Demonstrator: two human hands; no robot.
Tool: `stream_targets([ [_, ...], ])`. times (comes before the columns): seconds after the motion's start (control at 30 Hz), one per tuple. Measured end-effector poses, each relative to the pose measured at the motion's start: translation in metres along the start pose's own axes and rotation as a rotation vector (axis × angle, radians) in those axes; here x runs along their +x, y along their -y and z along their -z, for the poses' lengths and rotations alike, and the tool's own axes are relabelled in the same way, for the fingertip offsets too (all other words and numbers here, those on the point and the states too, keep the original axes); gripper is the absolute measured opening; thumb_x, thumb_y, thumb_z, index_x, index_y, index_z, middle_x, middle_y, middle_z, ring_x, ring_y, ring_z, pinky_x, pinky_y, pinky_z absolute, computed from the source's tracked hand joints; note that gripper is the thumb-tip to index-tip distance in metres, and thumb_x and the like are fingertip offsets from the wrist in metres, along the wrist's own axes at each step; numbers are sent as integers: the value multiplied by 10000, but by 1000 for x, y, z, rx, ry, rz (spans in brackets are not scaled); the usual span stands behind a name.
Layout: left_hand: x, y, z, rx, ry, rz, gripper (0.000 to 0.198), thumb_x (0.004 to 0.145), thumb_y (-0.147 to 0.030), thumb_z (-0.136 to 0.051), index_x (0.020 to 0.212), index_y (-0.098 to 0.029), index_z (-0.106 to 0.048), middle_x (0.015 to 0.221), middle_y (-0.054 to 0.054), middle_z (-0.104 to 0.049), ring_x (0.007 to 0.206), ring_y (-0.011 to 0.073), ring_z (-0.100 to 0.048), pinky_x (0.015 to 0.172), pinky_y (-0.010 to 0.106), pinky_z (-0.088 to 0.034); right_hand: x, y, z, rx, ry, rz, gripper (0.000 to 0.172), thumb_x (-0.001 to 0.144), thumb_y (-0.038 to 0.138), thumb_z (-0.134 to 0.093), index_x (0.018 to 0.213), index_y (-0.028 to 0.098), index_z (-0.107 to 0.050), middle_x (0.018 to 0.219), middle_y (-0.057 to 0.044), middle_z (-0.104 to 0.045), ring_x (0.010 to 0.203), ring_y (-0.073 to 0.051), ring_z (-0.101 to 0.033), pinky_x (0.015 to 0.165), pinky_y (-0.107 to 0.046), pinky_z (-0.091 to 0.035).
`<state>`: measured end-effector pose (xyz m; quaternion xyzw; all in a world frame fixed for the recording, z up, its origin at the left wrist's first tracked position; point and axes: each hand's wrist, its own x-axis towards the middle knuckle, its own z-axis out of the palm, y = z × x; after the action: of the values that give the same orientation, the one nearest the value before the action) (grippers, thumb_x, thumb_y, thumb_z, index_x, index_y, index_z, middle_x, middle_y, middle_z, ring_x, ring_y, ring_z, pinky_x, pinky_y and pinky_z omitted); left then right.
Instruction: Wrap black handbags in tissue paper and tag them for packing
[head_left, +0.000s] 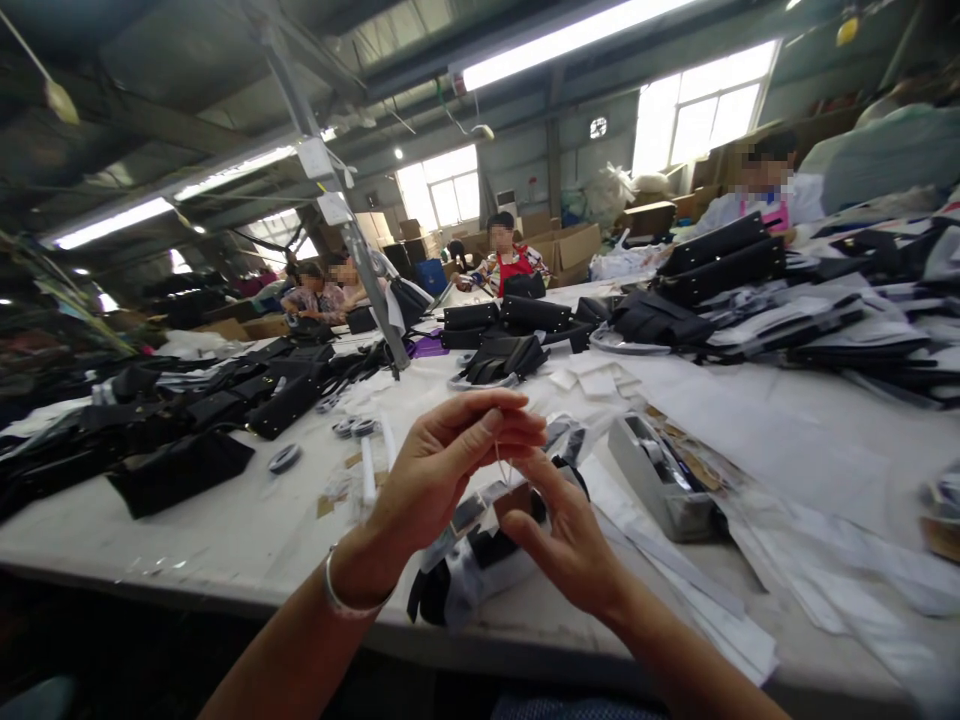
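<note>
My left hand (457,450) is closed, with thumb and fingertips pinching a thin pale string (501,460) above the table. The string loops down to a small brown tag (513,503). My right hand (566,530) is at the tag, its thumb against the lower edge and its index finger reaching up by the string; its other fingers are partly hidden. Beneath both hands lies a black item with clear plastic wrapping (487,560), largely covered by them.
A grey tape dispenser (660,480) stands right of my hands, beside white paper strips (675,580). Black bags (180,465) are heaped at left, more (720,260) at right. A tape roll (285,459) lies left. A metal post (367,270) rises ahead. Several people sit beyond.
</note>
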<state>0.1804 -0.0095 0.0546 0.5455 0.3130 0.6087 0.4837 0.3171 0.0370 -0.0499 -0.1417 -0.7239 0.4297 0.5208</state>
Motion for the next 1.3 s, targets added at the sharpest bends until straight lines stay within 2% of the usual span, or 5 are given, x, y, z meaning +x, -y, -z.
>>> stream_targets([
  [0.3,-18,17,34,319,-9,146,259,925,-278,-644,1182,-265,-675,969,3,-777,914,129,-717,865,222,-553,-27,-13,2,454,-150,-525,383,846,515,-698,996,164,-723,611,-7,-651,413,-104,-571,336,-169,-431],
  [0.57,-50,57,112,668,-211,314,396,876,-420,-661,1188,-176,-666,951,63,-766,911,196,-706,861,315,-550,-79,-54,6,68,147,-800,484,876,589,-612,939,138,-777,553,-24,-647,352,-77,-519,318,-144,-334],
  [0.7,-56,83,139,658,33,532,373,848,-429,-667,1092,-151,-720,1023,91,-752,928,225,-687,799,303,-532,-79,-69,-14,24,176,-793,501,884,598,-587,1036,157,-769,554,-9,-653,357,-85,-525,351,-162,-365],
  [1.0,-40,92,147,604,369,543,312,709,-360,-798,941,-155,-762,1004,64,-713,930,216,-625,798,270,-486,-51,-69,-55,13,147,-651,535,903,615,-555,701,153,-734,530,-26,-651,359,-89,-536,359,-171,-368],
  [1.3,-43,97,146,551,363,614,296,693,-398,-805,839,-149,-739,778,18,-700,713,171,-611,648,252,-471,-51,-64,-62,49,143,-652,472,901,587,-585,835,159,-774,587,-29,-676,387,-93,-549,375,-178,-386],
])
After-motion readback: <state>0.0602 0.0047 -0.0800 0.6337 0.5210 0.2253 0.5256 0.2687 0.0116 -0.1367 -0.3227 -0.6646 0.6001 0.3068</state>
